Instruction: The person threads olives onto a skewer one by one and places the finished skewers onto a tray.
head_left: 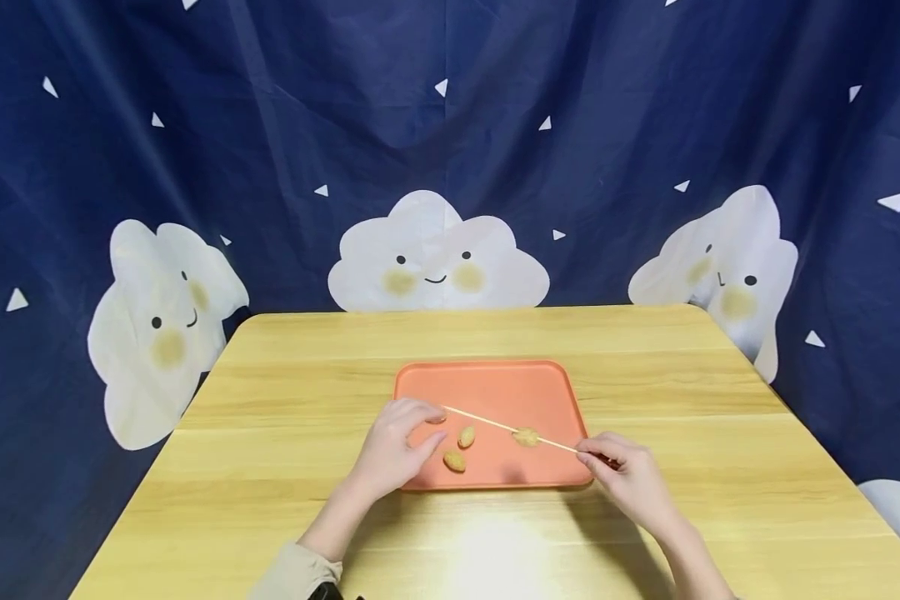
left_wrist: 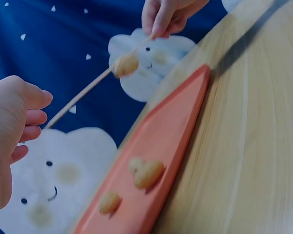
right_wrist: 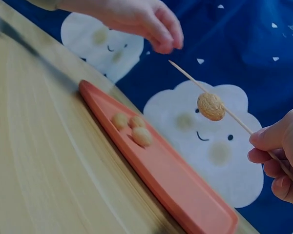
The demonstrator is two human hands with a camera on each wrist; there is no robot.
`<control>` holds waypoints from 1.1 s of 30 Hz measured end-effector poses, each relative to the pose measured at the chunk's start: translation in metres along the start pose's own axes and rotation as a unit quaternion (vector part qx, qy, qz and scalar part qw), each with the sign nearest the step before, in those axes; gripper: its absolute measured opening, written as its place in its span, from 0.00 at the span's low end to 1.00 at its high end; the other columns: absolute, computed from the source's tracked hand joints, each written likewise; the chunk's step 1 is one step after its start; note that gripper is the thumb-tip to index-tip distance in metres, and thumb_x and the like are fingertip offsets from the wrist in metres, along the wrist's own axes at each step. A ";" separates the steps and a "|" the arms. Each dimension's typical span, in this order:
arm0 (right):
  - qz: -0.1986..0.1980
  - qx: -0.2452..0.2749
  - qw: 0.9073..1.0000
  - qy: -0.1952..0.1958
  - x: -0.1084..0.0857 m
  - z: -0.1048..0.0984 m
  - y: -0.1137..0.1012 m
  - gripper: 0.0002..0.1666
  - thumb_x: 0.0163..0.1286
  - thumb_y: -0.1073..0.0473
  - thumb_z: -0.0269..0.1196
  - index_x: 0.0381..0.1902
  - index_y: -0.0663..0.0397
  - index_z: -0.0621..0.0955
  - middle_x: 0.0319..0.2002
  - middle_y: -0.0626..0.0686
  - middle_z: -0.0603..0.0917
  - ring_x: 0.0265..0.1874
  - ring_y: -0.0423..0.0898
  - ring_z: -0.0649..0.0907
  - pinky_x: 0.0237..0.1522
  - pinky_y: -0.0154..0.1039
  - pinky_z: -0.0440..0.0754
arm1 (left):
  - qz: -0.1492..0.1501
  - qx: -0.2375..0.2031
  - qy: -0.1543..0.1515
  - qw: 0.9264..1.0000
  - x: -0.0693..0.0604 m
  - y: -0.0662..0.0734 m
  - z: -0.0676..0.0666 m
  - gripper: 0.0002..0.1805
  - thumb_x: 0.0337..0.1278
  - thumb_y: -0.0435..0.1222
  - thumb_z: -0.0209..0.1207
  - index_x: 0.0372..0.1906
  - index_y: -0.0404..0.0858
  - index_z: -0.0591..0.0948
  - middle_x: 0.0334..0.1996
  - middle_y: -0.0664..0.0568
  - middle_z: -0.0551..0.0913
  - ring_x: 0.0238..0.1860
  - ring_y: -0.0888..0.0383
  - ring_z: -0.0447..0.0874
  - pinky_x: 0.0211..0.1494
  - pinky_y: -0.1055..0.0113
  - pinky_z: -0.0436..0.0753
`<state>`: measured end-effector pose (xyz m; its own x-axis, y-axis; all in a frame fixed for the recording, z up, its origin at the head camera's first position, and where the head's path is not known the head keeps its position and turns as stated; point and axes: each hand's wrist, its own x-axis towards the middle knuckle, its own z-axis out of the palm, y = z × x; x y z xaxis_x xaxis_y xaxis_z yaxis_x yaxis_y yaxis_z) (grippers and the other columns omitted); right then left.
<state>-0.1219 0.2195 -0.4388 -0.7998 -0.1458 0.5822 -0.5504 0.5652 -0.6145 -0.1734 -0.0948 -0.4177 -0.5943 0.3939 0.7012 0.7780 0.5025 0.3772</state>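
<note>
A thin wooden skewer (head_left: pixel 480 419) is held above the tray by my right hand (head_left: pixel 630 475), pinched between thumb and fingers near one end. One golden-brown, wrinkled oval food ball (right_wrist: pixel 211 107) is threaded partway along it. My left hand (head_left: pixel 399 442) hovers by the skewer's pointed tip, thumb and fingers apart; in the right wrist view a gap shows between the two. Three similar balls lie on the orange tray (head_left: pixel 487 383): one ball (head_left: pixel 454 461) near the front, another ball (head_left: pixel 467 437) behind it, and a third partly hidden by my left hand in the head view.
The tray lies on a light wooden table (head_left: pixel 307 375), its raised rim running all round. Behind the table hangs a dark blue curtain (head_left: pixel 390 100) printed with smiling clouds and small white triangles.
</note>
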 end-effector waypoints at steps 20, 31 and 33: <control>0.025 -0.058 0.998 0.029 -0.012 -0.018 0.009 0.14 0.47 0.76 0.68 0.28 0.54 0.85 0.23 0.39 0.79 0.17 0.32 0.69 0.17 0.24 0.67 | -0.130 0.034 -0.215 0.967 -0.028 -0.030 0.038 0.18 0.48 0.42 0.66 0.44 0.38 0.82 0.40 0.52 0.83 0.46 0.53 0.77 0.52 0.57 0.73; 0.019 -0.051 0.998 0.015 -0.012 -0.010 0.005 0.13 0.47 0.76 0.68 0.29 0.54 0.85 0.24 0.40 0.80 0.19 0.32 0.71 0.19 0.23 0.69 | -0.120 0.043 -0.243 0.962 -0.028 -0.030 0.049 0.15 0.46 0.41 0.67 0.41 0.41 0.82 0.37 0.57 0.82 0.42 0.56 0.76 0.49 0.60 0.73; 0.019 -0.051 0.998 0.013 -0.012 -0.009 0.005 0.13 0.47 0.76 0.68 0.29 0.54 0.85 0.24 0.39 0.80 0.19 0.32 0.71 0.19 0.24 0.68 | -0.120 0.041 -0.246 0.961 -0.027 -0.030 0.048 0.14 0.47 0.41 0.66 0.40 0.41 0.82 0.39 0.55 0.82 0.45 0.54 0.76 0.51 0.58 0.72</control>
<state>-0.1134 0.2317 -0.4440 -0.8124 -0.1020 0.5741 -0.4912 0.6503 -0.5795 -0.1900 -0.0834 -0.4775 -0.7945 0.5657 0.2207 0.5999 0.6749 0.4298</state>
